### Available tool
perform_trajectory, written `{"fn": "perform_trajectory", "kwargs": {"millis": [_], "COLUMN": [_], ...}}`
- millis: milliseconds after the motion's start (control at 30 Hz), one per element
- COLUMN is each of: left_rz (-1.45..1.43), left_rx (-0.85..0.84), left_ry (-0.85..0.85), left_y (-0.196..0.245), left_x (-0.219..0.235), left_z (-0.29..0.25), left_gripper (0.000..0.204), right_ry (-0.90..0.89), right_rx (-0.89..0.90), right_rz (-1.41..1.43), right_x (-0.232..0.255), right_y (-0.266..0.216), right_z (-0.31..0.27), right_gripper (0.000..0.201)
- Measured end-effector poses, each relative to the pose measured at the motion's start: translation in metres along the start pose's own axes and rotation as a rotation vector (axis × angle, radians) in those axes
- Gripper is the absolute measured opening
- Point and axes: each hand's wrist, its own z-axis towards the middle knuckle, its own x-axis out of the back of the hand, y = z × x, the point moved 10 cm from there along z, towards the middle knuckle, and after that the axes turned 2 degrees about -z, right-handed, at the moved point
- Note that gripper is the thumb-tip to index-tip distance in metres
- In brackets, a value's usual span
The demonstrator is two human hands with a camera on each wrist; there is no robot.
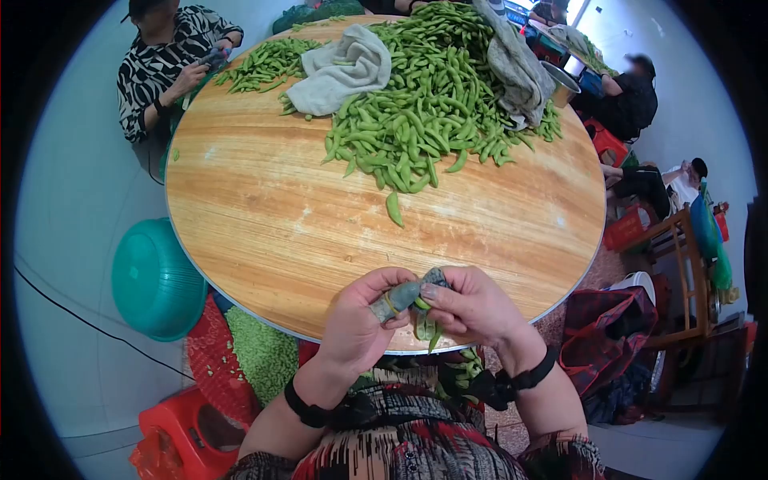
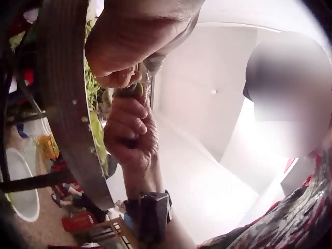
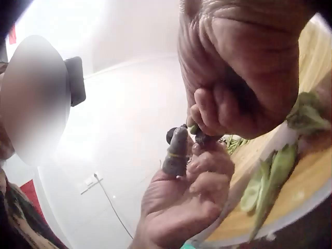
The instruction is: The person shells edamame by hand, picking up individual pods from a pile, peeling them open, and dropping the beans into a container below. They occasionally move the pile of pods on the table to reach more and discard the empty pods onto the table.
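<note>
Both hands meet over the near edge of the round wooden table (image 1: 264, 216). My left hand (image 1: 356, 320), its thumb in a grey cover (image 1: 400, 300) with a yellow band, curls its fingers at a small green pod (image 1: 422, 303). Opposite, my right hand (image 1: 480, 308) pinches the same pod between thumb and fingers, with dark grey material at a fingertip. Below the fingers lie opened pods (image 1: 430, 330) at the table edge, also visible as flat green pods (image 3: 270, 187) in the right wrist view. The fingers hide much of the held pod.
A large heap of green pods (image 1: 416, 120) covers the table's far side, with a pale cloth (image 1: 344, 72) and a grey cloth (image 1: 516, 72) on it. One pod (image 1: 394, 209) lies apart. Shelled beans (image 1: 260, 352), a teal basin (image 1: 156, 280) and a red stool (image 1: 180, 428) are lower left.
</note>
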Motion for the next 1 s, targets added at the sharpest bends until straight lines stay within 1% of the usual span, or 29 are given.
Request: {"fn": "perform_trajectory", "kwargs": {"millis": [33, 100, 133, 200, 233, 300, 333, 400, 433, 500, 533, 567, 600, 633, 700, 733, 767, 800, 833, 867, 900, 933, 1000], "left_rz": [0.004, 0.050, 0.052, 0.340, 0.341, 0.069, 0.072, 0.182, 0.180, 0.369, 0.369, 0.482, 0.595, 0.594, 0.710, 0.710, 0.531, 0.352, 0.352, 0.324, 0.295, 0.294, 0.264], "left_rx": [0.002, -0.090, -0.089, -0.176, -0.176, -0.024, -0.028, -0.114, -0.112, -0.205, -0.205, -0.219, -0.234, -0.234, -0.330, -0.329, -0.258, -0.188, -0.188, -0.160, -0.133, -0.133, -0.103], "left_ry": [0.002, 0.039, 0.039, 0.149, 0.149, 0.088, 0.087, 0.212, 0.217, 0.156, 0.157, 0.202, 0.246, 0.245, 0.239, 0.239, 0.137, 0.038, 0.039, -0.052, -0.143, -0.142, -0.044], "left_y": [-0.002, 0.003, 0.002, 0.014, 0.013, -0.004, -0.003, 0.006, 0.006, 0.017, 0.017, 0.019, 0.022, 0.020, 0.026, 0.026, 0.019, 0.012, 0.015, 0.013, 0.009, 0.009, 0.006], "left_x": [0.000, 0.002, -0.002, -0.003, -0.003, -0.005, -0.006, 0.001, 0.004, -0.002, -0.002, 0.000, 0.000, -0.001, -0.007, -0.007, -0.011, -0.016, -0.013, -0.015, -0.021, -0.022, -0.018], "left_z": [0.000, -0.002, -0.001, -0.003, -0.003, -0.001, -0.001, -0.007, -0.007, -0.006, -0.007, -0.007, -0.007, -0.006, -0.007, -0.007, -0.005, -0.004, -0.004, -0.003, -0.003, -0.003, -0.002], "left_gripper": [0.022, 0.016, 0.016, 0.015, 0.015, 0.013, 0.013, 0.012, 0.012, 0.011, 0.011, 0.009, 0.008, 0.008, 0.006, 0.006, 0.007, 0.008, 0.008, 0.010, 0.012, 0.012, 0.008], "right_ry": [-0.001, 0.052, 0.075, 0.075, 0.076, 0.064, 0.052, 0.040, 0.034, 0.017, 0.010, 0.003, 0.004, 0.023, 0.044, 0.037, 0.028, 0.027, -0.036, -0.098, -0.096, -0.105, -0.114], "right_rx": [0.002, 0.097, 0.129, 0.155, 0.181, 0.155, 0.126, 0.150, 0.173, 0.172, 0.135, 0.100, 0.101, 0.132, 0.160, 0.129, 0.097, 0.096, 0.021, -0.056, -0.059, -0.075, -0.091], "right_rz": [0.004, -0.014, -0.085, -0.072, -0.061, -0.028, 0.006, -0.025, -0.057, -0.084, -0.085, -0.086, -0.086, -0.079, -0.071, 0.067, 0.203, 0.202, 0.329, 0.456, 0.457, 0.501, 0.546], "right_x": [-0.002, -0.003, -0.004, -0.005, -0.005, -0.007, -0.008, -0.010, -0.012, -0.014, -0.013, -0.012, -0.012, -0.010, -0.009, -0.010, -0.011, -0.011, -0.018, -0.025, -0.025, -0.026, -0.027], "right_y": [0.003, -0.005, -0.009, -0.009, -0.011, -0.008, -0.005, -0.005, -0.008, -0.012, -0.007, -0.003, -0.002, -0.002, -0.003, 0.000, 0.003, 0.002, 0.008, 0.014, 0.015, 0.016, 0.021], "right_z": [-0.003, -0.011, -0.015, -0.016, -0.017, -0.018, -0.018, -0.020, -0.023, -0.027, -0.027, -0.026, -0.024, -0.021, -0.020, -0.020, -0.020, -0.021, -0.023, -0.024, -0.025, -0.025, -0.022], "right_gripper": [0.022, 0.023, 0.023, 0.023, 0.023, 0.023, 0.024, 0.025, 0.026, 0.028, 0.027, 0.027, 0.027, 0.025, 0.024, 0.022, 0.021, 0.021, 0.019, 0.018, 0.018, 0.018, 0.017]}}
